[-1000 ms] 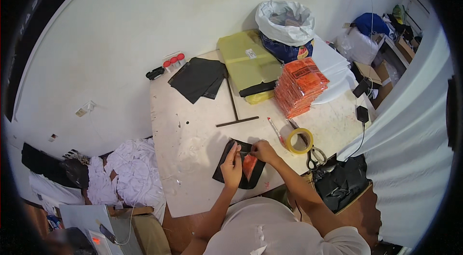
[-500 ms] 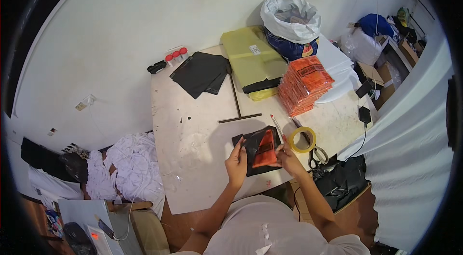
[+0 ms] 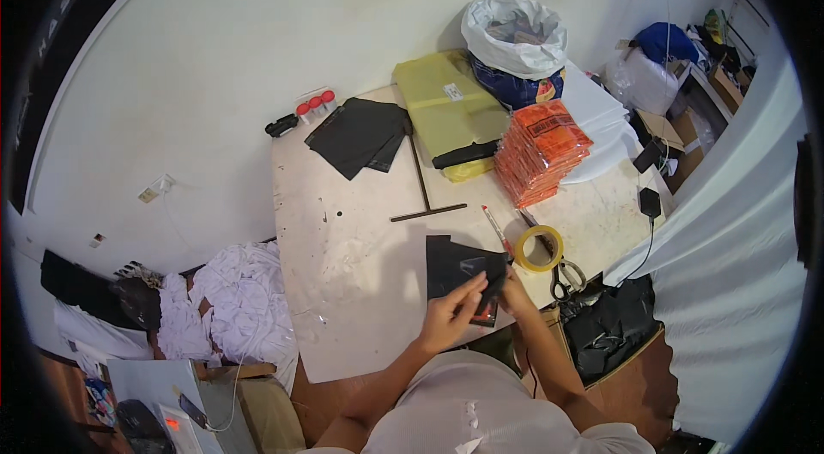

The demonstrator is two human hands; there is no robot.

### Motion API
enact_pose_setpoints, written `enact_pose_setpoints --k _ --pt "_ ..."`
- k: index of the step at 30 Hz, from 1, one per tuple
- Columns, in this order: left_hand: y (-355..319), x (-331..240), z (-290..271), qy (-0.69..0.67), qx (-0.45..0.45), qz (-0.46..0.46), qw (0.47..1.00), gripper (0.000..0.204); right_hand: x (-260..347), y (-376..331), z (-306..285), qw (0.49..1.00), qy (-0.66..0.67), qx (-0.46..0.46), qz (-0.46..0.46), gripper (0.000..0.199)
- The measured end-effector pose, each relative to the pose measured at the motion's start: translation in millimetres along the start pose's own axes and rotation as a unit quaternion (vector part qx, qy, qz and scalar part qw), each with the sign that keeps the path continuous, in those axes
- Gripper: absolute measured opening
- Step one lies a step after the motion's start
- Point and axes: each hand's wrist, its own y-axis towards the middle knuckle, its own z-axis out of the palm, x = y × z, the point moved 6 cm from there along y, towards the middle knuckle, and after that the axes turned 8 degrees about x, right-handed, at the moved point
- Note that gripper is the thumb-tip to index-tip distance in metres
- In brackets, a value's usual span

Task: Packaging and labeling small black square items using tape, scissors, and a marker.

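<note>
A black plastic mailing bag (image 3: 446,269) is between my hands at the front of the table. A small part of an orange packet (image 3: 487,313) shows at its lower edge; the bag covers the rest. My left hand (image 3: 451,318) lies against the near side of the bag, fingers together and pinching the plastic. On the bag's right side, my right hand (image 3: 517,295) grips it, with some fingers hidden behind the plastic. Just beyond the right hand are a roll of yellow tape (image 3: 539,248), scissors (image 3: 566,279) and a red-and-white pen (image 3: 496,227).
A stack of orange packets (image 3: 545,154) stands at the back right, near a yellow package (image 3: 446,102) and a white-and-blue sack (image 3: 515,51). Flat black bags (image 3: 356,136) lie at the far left beside red-capped containers (image 3: 316,105). A T-shaped bar (image 3: 421,179) lies mid-table.
The orange packet, largely visible before, is now mostly covered by the black bag. My left hand has moved right and nearer, onto the bag beside my right hand.
</note>
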Motion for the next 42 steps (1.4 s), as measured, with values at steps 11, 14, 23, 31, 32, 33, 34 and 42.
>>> enact_pose_setpoints --k 11,14,23,31,32,33,34,42 --pt "20.1 -6.8 -60.2 -0.404 -0.045 0.015 0.913 0.043 68.2 14.1 -16.4 0.932 0.262 0.229 -0.102 0.031" --pt "18.8 -18.6 -70.6 -0.518 -0.034 0.065 0.852 0.044 88.7 4.9 30.9 0.987 0.154 -0.004 -0.042 0.030" --pt "13.9 -43.5 -73.9 -0.561 -0.032 0.277 0.780 0.062 22.7 5.6 94.0 0.952 0.299 0.032 -0.056 0.037" --pt "-1.1 -56.9 -81.4 -0.468 -0.049 0.323 0.821 0.066 25.0 14.0 133.4 0.948 0.314 0.042 -0.020 0.038" --pt "-3.0 -61.5 -80.4 -0.395 -0.074 0.323 0.856 0.064 29.4 18.2 135.4 0.948 0.313 0.057 -0.031 0.038" --pt "-3.4 -59.3 -81.6 -0.395 -0.074 0.322 0.857 0.064 33.9 21.6 139.4 0.947 0.311 0.075 -0.038 0.037" --pt "-2.9 -49.0 -87.5 -0.414 -0.126 0.289 0.854 0.059 37.7 24.7 141.1 0.946 0.313 0.075 -0.038 0.037" --pt "-14.6 -26.0 -104.7 -0.533 -0.188 0.239 0.790 0.048 50.6 38.7 163.1 0.966 0.240 0.099 0.006 0.044"
